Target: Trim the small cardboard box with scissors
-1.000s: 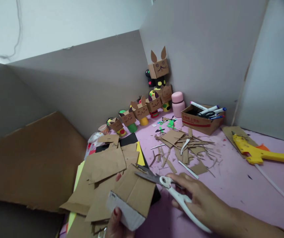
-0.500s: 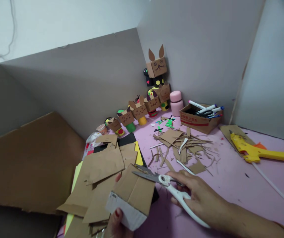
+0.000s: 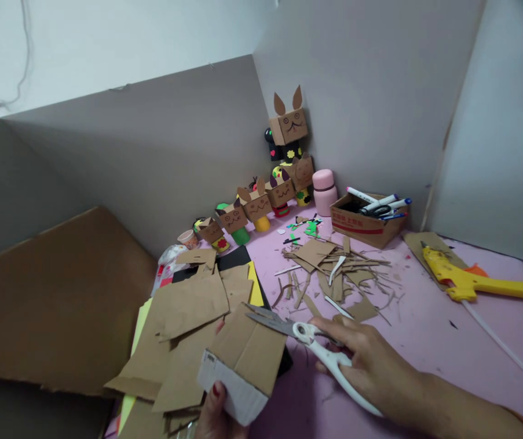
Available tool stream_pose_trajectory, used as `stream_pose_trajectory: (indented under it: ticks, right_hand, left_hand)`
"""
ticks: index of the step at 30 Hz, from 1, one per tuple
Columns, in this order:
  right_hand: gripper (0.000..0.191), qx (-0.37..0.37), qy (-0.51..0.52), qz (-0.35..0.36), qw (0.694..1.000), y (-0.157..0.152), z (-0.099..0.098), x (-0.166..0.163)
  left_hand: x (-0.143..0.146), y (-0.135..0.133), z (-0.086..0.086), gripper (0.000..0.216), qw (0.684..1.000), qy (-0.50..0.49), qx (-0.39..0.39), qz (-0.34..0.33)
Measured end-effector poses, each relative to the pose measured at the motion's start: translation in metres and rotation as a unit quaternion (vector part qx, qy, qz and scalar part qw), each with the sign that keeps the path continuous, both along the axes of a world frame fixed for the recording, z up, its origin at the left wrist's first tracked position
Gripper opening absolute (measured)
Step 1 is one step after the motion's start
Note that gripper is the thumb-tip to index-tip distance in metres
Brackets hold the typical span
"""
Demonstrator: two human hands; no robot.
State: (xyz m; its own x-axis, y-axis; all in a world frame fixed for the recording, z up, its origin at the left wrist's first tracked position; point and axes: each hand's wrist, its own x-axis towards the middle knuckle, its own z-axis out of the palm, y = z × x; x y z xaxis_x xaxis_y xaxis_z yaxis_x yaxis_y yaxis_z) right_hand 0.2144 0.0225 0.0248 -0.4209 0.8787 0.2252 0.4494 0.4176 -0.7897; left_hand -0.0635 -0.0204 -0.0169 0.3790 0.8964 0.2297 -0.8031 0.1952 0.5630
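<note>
A small cardboard box point(image 3: 238, 381), brown on top with a whitish side, is gripped by my left hand point(image 3: 216, 414) at the lower middle. The thumb presses on its white side; most of the other fingers are hidden behind it. My right hand point(image 3: 366, 360) is closed around the white handles of a pair of scissors point(image 3: 300, 331). The blades are slightly apart and lie at the far top edge of the box. Under and left of the box are stacked flat cardboard pieces point(image 3: 192, 305).
Beyond the scissors lies a heap of cardboard scraps point(image 3: 339, 268). A yellow glue gun point(image 3: 476, 281) rests at the right, near a carton of markers point(image 3: 366, 225). Cardboard animal figures point(image 3: 256, 207) and a pink flask point(image 3: 324, 192) stand along the partition. A large cardboard sheet point(image 3: 60, 305) leans at left.
The box and my left hand have shifted very slightly to the right. The scissors stay at the box's far edge, with almost no other movement.
</note>
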Motion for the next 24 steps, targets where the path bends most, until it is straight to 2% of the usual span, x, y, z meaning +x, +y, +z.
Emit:
stream_pose_trajectory:
  ticks: [5, 10, 14, 16, 20, 24]
  right_hand:
    - [0.026, 0.016, 0.01, 0.003, 1.0, 0.0009, -0.0015, -0.0003]
    - [0.015, 0.018, 0.018, 0.006, 1.0, 0.0009, 0.0008, -0.0005]
    - [0.013, -0.009, 0.037, 0.021, 0.999, 0.0027, 0.0001, -0.0023]
    - [0.019, -0.035, 0.05, 0.036, 0.997, 0.0037, -0.0012, -0.0038]
    - [0.047, -0.066, 0.054, 0.038, 0.996, 0.0043, -0.0021, -0.0049]
    - [0.05, -0.051, 0.041, 0.027, 0.997, 0.0043, -0.0008, -0.0028]
  left_hand:
    - [0.0017, 0.0004, 0.0005, 0.043, 1.0, -0.007, 0.019, -0.012]
    - [0.0046, 0.0004, 0.0042, 0.043, 1.0, -0.011, 0.019, -0.021]
    - [0.0051, 0.0004, 0.0059, 0.046, 1.0, -0.008, 0.019, -0.002]
    - [0.0046, 0.0002, 0.0058, 0.047, 1.0, -0.006, 0.012, 0.013]
    - [0.0038, 0.0002, 0.0054, 0.049, 1.0, -0.001, -0.006, 0.023]
    - [0.0055, 0.0008, 0.008, 0.046, 1.0, -0.006, -0.014, 0.01]
